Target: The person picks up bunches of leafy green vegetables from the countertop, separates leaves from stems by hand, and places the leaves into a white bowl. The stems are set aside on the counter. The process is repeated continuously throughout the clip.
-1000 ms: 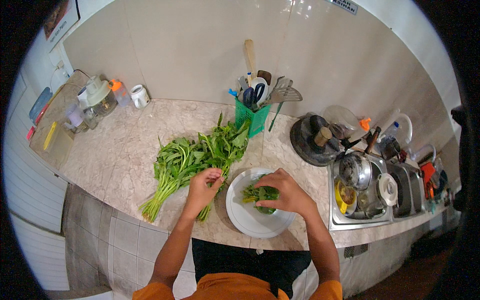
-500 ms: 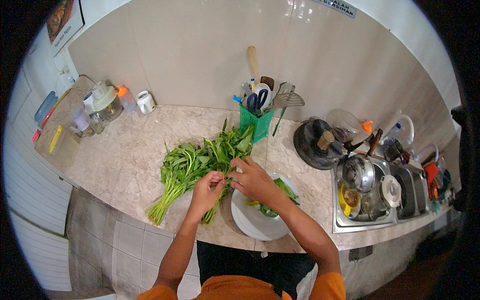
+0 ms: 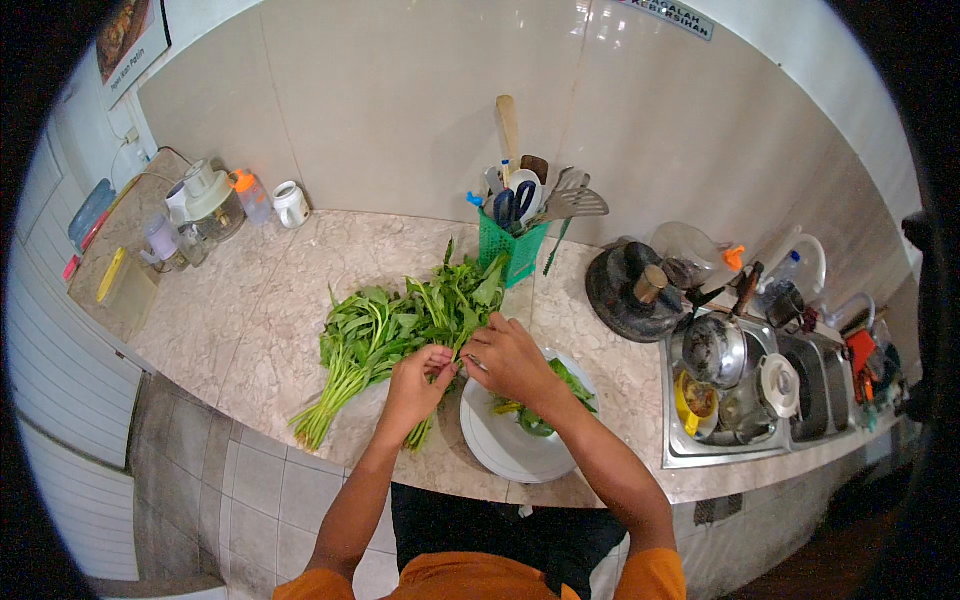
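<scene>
While the left hand [image 3: 418,380] and right hand [image 3: 508,362] meet at the leafy greens [image 3: 368,330], a white plate [image 3: 500,452] sits close by.

The fingers are bent and close together; I cannot tell what they pinch. Floppy leaves top long, pale stems that point to the smooth, streaky table's [image 3: 250,290] front edge. The round plate near that edge holds loose leaves [image 3: 577,388]. By the back edge, a green basket [image 3: 508,256] full of holes holds cooking tools [image 3: 508,128].
</scene>
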{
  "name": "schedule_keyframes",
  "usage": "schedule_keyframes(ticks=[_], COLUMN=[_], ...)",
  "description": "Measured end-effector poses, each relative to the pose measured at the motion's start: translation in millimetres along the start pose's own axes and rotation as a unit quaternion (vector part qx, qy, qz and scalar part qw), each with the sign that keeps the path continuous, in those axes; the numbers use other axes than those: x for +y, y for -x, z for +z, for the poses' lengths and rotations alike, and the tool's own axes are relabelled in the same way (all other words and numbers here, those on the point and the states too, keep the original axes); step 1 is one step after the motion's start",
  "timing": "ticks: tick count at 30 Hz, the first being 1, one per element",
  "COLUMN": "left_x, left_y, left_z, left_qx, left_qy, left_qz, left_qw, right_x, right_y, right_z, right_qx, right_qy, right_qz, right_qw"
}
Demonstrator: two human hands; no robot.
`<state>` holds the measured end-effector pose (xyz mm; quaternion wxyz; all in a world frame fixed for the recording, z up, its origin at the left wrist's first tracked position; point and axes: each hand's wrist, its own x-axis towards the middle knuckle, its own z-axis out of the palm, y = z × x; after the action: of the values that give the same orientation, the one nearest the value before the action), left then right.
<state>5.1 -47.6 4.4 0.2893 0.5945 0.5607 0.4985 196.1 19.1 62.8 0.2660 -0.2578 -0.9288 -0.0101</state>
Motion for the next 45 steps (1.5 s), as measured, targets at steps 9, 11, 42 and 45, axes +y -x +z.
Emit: schedule_keyframes(ticks=[9, 11, 42, 45], left_x=[3, 2, -10, -8], left_y=[0, 0, 2, 2], left_z=[-1, 0, 4, 4], left_qx=[-0.014, -0.004, 0.045, 0.037], left_qy=[-0.042, -0.044, 0.011, 0.022], left_qz=[0.019, 0.019, -0.017, -0.014], left_qw=[0.999, 0.999, 0.999, 0.999], right_x=[-4, -6, 19, 19], right_y=[-3, -5, 33, 41], right_z=[12, 14, -80, -74], right_qx=[0.016, 0.017, -0.066, -0.103], right_qy=[0.032, 0.037, -0.262, -0.260], right_qz=[0.019, 0.025, 0.269, 0.250], right_qw=[0.999, 0.999, 0.924, 0.927])
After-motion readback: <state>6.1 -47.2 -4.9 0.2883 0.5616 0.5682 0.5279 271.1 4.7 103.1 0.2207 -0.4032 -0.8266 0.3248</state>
